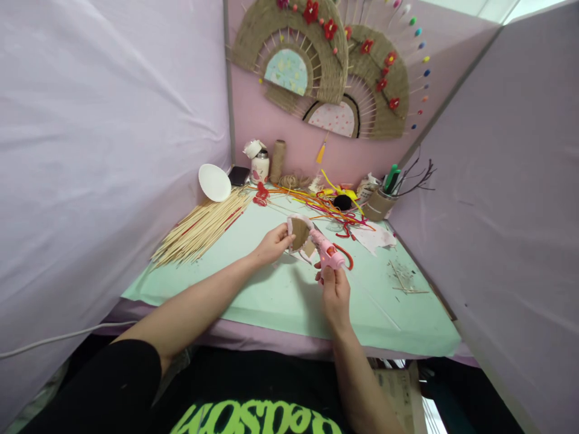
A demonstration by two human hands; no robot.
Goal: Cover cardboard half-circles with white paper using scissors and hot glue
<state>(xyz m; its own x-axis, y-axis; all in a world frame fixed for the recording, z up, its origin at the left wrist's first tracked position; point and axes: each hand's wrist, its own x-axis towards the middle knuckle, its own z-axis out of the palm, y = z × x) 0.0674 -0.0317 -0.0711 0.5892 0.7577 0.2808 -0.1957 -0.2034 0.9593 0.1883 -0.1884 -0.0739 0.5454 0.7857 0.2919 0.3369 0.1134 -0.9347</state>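
My left hand (275, 242) is closed on the left edge of a small brown cardboard piece (299, 234) with a pale, folded-over rim, held just above the table. In my right hand (335, 289) is a pink glue gun (326, 250), its fingers wrapped round the handle. The gun's nozzle points up and left and meets or nearly meets the cardboard's right edge; contact is too small to tell. Beneath them lies another pale-edged scrap, partly hidden. Red-handled scissors (346, 256) show just behind the gun.
Thin wooden sticks (203, 228) lie at the left, near a white bowl (215, 182). Coloured pipe cleaners (316, 205) spread across the back. A holder (379, 205) with pens and twigs stands back right. Two decorated fans (332, 60) hang behind. A white cable (67, 336) runs left.
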